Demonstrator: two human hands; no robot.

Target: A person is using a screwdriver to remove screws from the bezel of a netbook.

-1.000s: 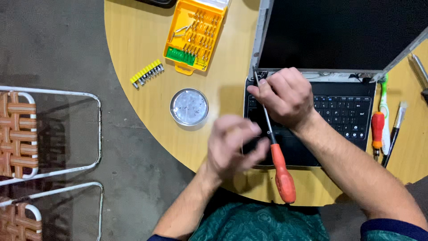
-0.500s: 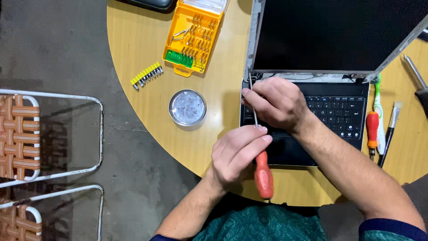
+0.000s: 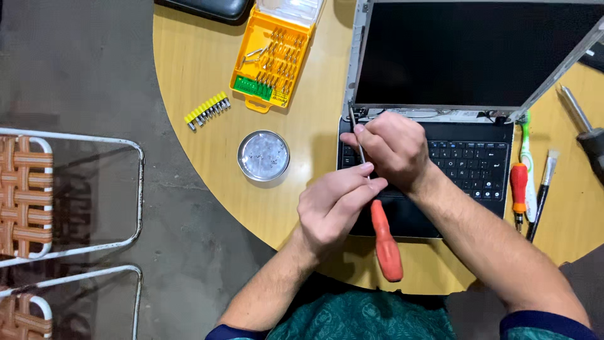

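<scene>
Head view: the left hand (image 3: 330, 211) has slid up the orange screwdriver (image 3: 385, 239), its grip now clenched near the shaft. The right hand (image 3: 393, 151) still pinches the shaft over the laptop (image 3: 469, 157) hinge. Bare bench (image 3: 201, 63) lies left, beside the round tin (image 3: 263, 155).

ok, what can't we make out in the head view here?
- Screwdriver tip at the laptop hinge corner: too small to tell what it touches.
- Shaft middle: covered by the left hand and right hand.
- Metal dish contents: too small.
- Dark object at the table top: cut off by the frame edge.
</scene>
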